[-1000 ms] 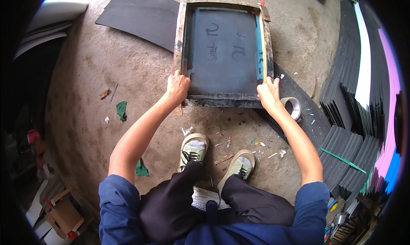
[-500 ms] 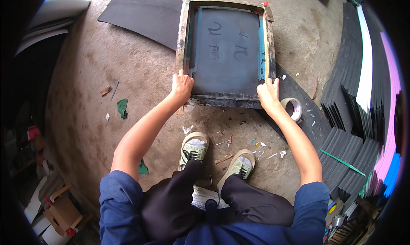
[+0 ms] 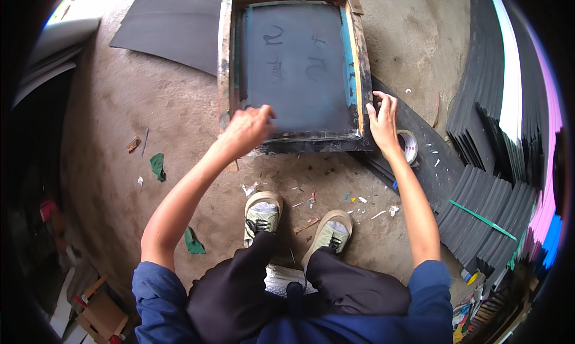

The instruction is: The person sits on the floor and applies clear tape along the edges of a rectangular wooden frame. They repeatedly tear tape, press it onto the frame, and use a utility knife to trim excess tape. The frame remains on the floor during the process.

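Note:
In front of me lies a screen-printing frame [image 3: 360, 62], its wooden rim stained with paint and its dark mesh [image 3: 293, 92] marked with handwritten-looking strokes. My left hand [image 3: 247, 129] hovers over the frame's near left corner, its fingers smeared by motion. Beside the near right corner is my right hand [image 3: 383, 119], fingers apart and bent, tips at the outer edge of the rim. Whether those tips touch the wood I cannot tell.
A black sheet [image 3: 171, 29] lies beyond the frame to the left. Near my right wrist, a tape roll [image 3: 408, 146] sits by another black board [image 3: 428, 143]. Stacked foam-like sheets [image 3: 479, 215] line the right side. Scraps, including green cloth [image 3: 157, 166], litter the concrete floor.
Both hands have let go of the frame's near corners. The left has moved inward over the corner; the right has opened at the side. In the picture, the frame has shifted left with the view.

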Demonstrator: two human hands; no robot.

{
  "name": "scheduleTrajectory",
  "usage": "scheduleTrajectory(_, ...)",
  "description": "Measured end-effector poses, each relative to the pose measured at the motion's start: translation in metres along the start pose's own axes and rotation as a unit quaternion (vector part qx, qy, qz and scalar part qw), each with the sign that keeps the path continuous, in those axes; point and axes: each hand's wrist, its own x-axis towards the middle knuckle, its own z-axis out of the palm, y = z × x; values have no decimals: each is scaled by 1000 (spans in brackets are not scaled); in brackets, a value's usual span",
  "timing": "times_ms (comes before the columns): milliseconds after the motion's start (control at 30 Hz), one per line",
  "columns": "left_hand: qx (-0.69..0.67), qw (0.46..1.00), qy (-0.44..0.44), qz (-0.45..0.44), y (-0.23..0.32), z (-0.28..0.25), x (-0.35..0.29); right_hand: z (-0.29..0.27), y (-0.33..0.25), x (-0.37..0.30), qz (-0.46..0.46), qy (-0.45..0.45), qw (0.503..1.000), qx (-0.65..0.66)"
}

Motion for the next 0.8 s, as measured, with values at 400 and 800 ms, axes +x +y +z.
scheduleTrajectory(400,-271,946,-134,119,106,60,62,40,8,-23,65,48,992,95)
scheduleTrajectory(800,-268,953,-82,110,128,76,72,35,3,-19,65,39,992,105)
